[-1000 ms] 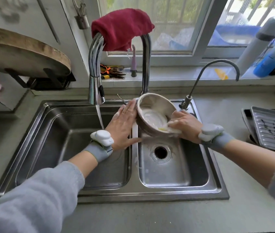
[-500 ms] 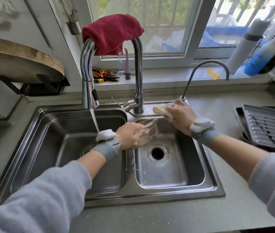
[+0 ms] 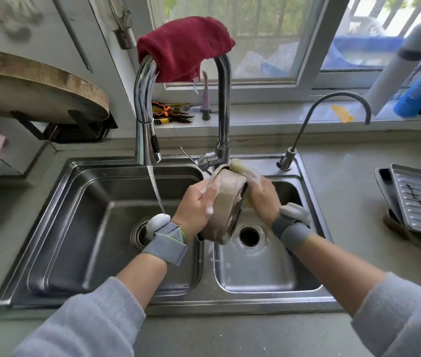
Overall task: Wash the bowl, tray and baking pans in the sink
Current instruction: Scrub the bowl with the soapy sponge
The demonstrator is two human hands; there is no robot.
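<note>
**Bowl turned on edge over the right basin**

Since a moment ago the bowl [image 3: 226,202] has swung round, so I now see its soapy outer wall and base instead of its inside. It stands tilted on edge above the divider of the sink [image 3: 230,309], over the right basin's drain. My left hand [image 3: 196,204] wraps fingers and thumb round the wall nearest it, suds on the knuckles. My right hand [image 3: 262,195] presses a yellow sponge [image 3: 237,166] against the far rim, fingers curled round it. Water runs from the faucet [image 3: 144,124] just left of my left wrist. I judge the bowl light and rigid metal but slick with soap, so I grip across rim and base, not the smooth wall.
</note>
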